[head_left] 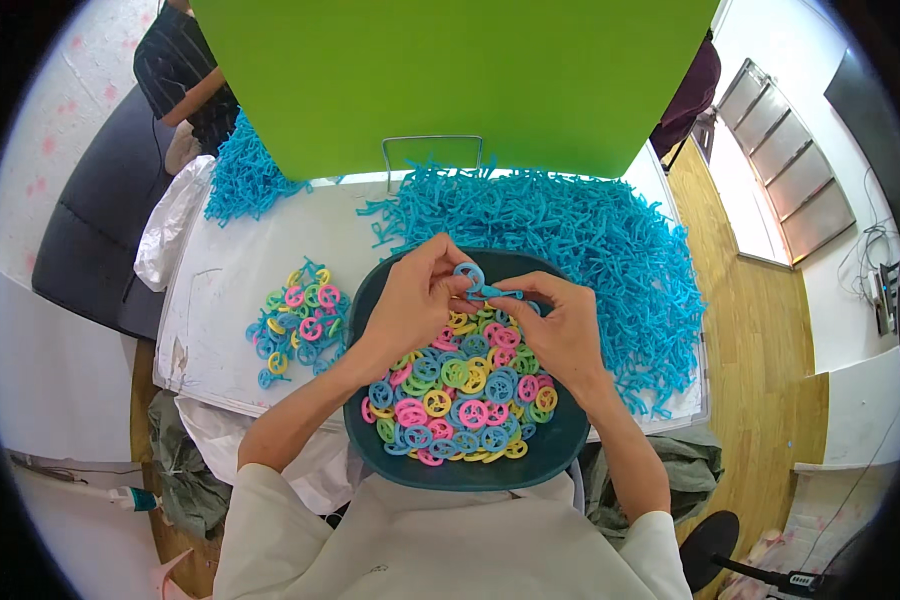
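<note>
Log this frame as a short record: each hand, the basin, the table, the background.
left hand: the left hand pinches a blue wheel-shaped piece above the basin
right hand: the right hand holds a thin blue piece close beside it
basin: dark green basin, holding blue, pink, yellow and green wheels
table, left: small multicoloured pile on the white table
table, right: large heap of thin blue pieces
background: upright green panel; another person's dark sleeve at upper left
</note>
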The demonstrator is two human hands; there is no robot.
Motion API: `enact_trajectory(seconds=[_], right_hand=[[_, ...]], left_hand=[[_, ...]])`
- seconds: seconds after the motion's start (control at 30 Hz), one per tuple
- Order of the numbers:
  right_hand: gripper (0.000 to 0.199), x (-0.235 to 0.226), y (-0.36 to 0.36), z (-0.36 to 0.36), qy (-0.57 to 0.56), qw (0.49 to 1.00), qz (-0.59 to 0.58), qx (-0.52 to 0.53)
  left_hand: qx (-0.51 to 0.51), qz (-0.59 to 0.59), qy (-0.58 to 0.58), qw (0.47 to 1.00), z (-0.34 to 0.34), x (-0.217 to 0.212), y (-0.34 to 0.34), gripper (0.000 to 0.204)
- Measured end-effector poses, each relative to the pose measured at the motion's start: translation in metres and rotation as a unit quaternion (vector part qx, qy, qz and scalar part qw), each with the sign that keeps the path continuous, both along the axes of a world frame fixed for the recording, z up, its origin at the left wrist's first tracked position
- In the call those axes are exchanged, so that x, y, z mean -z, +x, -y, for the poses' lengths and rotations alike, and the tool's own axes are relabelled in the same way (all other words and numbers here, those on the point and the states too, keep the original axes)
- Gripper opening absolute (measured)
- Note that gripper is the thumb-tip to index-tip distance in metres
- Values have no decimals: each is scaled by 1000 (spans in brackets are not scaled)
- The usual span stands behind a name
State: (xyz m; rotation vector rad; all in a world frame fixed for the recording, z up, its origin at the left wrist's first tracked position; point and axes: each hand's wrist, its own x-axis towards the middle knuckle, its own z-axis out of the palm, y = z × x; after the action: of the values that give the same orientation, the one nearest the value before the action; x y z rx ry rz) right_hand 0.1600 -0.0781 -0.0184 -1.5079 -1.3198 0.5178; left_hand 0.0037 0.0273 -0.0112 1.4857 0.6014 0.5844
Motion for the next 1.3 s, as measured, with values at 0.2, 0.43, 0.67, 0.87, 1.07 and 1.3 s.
enact_trajectory(seconds=[0.2, 0.43, 0.67, 0.87, 1.07, 1.3], right_hand=[[18, -1, 0, 0, -27, 994, -104, 11], [20, -2, 7, -5, -34, 973, -224, -29], [26, 2, 12, -8, -89, 915, -387, -74], [24, -6, 6, -6, -69, 940, -333, -20], [17, -12, -3, -3, -38, 986, -145, 75], [20, 3, 3, -7, 27, 997, -78, -4]], left_hand=[[-7, 12, 60, 998, 8, -2, -1, 18], [-29, 2, 80, 996, 17, -10, -2, 29], [-34, 6, 94, 995, 19, -8, 1, 28], [-63, 50, 44, 996, 20, -4, 6, 28], [-53, 4, 80, 995, 16, -3, 3, 28], [4, 15, 16, 1000, 6, 0, -2, 21]])
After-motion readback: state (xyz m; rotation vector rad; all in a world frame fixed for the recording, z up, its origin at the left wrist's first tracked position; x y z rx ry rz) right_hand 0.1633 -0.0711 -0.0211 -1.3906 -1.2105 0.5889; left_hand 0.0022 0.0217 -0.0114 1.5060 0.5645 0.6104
